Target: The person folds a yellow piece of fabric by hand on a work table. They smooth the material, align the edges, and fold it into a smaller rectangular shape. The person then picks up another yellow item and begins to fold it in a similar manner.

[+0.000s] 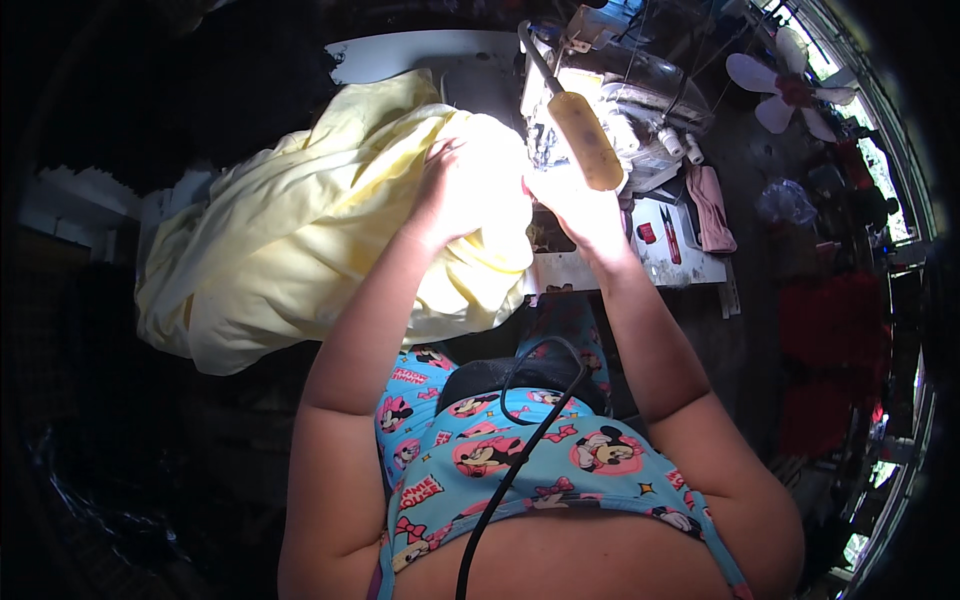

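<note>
A large piece of pale yellow fabric (270,235) lies bunched over the left side of the sewing table and hangs past its front edge. My left hand (447,190) is on the fabric, its fingers bent into the cloth; strong glare washes out part of it. My right hand (585,205) is at the right edge of the fabric, below the lamp, with its fingertips closed at the cloth's edge. The glare hides their exact grip. Just beyond my hands stands a sewing machine (650,115), partly covered by the yellow work lamp (585,140) on its bent neck.
On the tabletop to the right lie red-handled snips (671,236), a small red item (646,232) and a folded pink cloth (711,210). White thread spools (670,141) are by the machine. A fan (795,90) stands at far right. A black cable (510,470) crosses my front.
</note>
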The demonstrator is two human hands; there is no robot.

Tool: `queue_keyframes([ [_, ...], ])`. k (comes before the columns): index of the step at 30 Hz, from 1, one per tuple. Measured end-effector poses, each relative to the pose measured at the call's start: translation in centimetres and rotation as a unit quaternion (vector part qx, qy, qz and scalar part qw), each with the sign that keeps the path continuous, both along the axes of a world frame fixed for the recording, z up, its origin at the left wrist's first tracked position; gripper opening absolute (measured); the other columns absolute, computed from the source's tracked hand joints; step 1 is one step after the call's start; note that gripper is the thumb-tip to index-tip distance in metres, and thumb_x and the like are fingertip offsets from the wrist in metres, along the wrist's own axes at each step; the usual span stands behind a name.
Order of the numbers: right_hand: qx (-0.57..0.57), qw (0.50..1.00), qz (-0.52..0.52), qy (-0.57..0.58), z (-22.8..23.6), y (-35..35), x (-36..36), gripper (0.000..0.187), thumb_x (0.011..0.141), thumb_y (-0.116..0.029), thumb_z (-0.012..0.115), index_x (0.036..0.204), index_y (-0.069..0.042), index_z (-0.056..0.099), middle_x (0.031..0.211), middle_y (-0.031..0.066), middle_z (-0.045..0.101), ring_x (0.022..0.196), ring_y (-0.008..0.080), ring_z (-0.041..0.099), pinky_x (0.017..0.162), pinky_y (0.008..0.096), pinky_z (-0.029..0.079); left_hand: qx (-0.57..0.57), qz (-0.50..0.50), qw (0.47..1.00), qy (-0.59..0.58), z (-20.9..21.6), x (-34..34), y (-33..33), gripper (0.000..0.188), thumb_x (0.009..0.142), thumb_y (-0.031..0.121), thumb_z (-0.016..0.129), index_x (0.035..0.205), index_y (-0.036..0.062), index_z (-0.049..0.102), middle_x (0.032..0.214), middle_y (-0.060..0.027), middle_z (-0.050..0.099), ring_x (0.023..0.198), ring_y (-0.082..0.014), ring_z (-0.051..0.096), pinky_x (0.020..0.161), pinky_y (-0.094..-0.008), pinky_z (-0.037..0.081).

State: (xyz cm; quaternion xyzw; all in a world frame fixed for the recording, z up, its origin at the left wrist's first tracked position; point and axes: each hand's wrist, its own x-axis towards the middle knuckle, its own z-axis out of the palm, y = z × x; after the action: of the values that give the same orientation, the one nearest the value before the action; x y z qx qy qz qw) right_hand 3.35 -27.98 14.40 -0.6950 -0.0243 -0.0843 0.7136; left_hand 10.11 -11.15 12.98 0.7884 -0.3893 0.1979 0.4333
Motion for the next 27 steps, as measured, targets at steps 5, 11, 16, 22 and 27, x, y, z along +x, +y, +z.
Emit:
queue_keyframes([
  [5,-0.416,0.878,-0.05,-0.233,-1.5,-0.5,-1.9,0.021,0.074,0.002,0.061,0.095,-0.002,0.063,0.094,0.0087,0.064,0.085,0.0191,0.062,0.075,0.0291,0.049,0.008,0.027,1.0,0.013,-0.6,-0.1,-0.2,0.02,0.068,0.022,0.064,0.085,0.0101,0.063,0.09,-0.0092,0.061,0.091,-0.0268,0.056,0.087,-0.0384,0.04],
  [11,-0.486,0.785,-0.012,-0.384,-2.3,-0.5,-1.7,0.028,0.068,0.0,0.066,0.095,-0.006,0.063,0.099,0.0089,0.062,0.095,0.0269,0.059,0.082,0.035,0.047,0.06,0.028,0.997,0.038,0.2,-0.2,-0.2,0.021,0.069,0.023,0.062,0.084,0.0099,0.063,0.09,-0.0099,0.061,0.091,-0.0279,0.056,0.085,-0.038,0.042],
  [16,-0.495,0.781,-0.012,-0.381,-2.1,-0.3,-2.1,0.029,0.071,-0.004,0.065,0.1,-0.006,0.062,0.104,0.0083,0.061,0.099,0.0267,0.058,0.085,0.0362,0.046,0.102,0.056,0.991,0.061,1.4,-0.6,-0.4,0.021,0.069,0.023,0.061,0.085,0.009,0.062,0.091,-0.011,0.061,0.09,-0.0294,0.056,0.084,-0.0388,0.043],
  [22,-0.515,0.76,-0.025,-0.397,-2.2,-0.2,-2.0,0.029,0.073,-0.002,0.061,0.102,-0.006,0.061,0.103,0.0082,0.061,0.096,0.0267,0.058,0.083,0.0356,0.046,0.117,0.072,0.989,0.053,1.7,-0.7,-0.5,0.02,0.069,0.018,0.063,0.085,0.0059,0.061,0.086,-0.0126,0.061,0.086,-0.0309,0.057,0.08,-0.039,0.044],
  [27,-0.482,0.792,-0.01,-0.375,-2.3,-0.4,-1.9,0.03,0.072,-0.001,0.061,0.101,-0.007,0.061,0.099,0.0096,0.062,0.091,0.0277,0.059,0.081,0.0373,0.047,0.079,0.025,0.995,0.049,0.8,0.3,0.1,0.021,0.069,0.017,0.064,0.085,0.0041,0.06,0.085,-0.0129,0.061,0.084,-0.0301,0.058,0.078,-0.0374,0.046],
])
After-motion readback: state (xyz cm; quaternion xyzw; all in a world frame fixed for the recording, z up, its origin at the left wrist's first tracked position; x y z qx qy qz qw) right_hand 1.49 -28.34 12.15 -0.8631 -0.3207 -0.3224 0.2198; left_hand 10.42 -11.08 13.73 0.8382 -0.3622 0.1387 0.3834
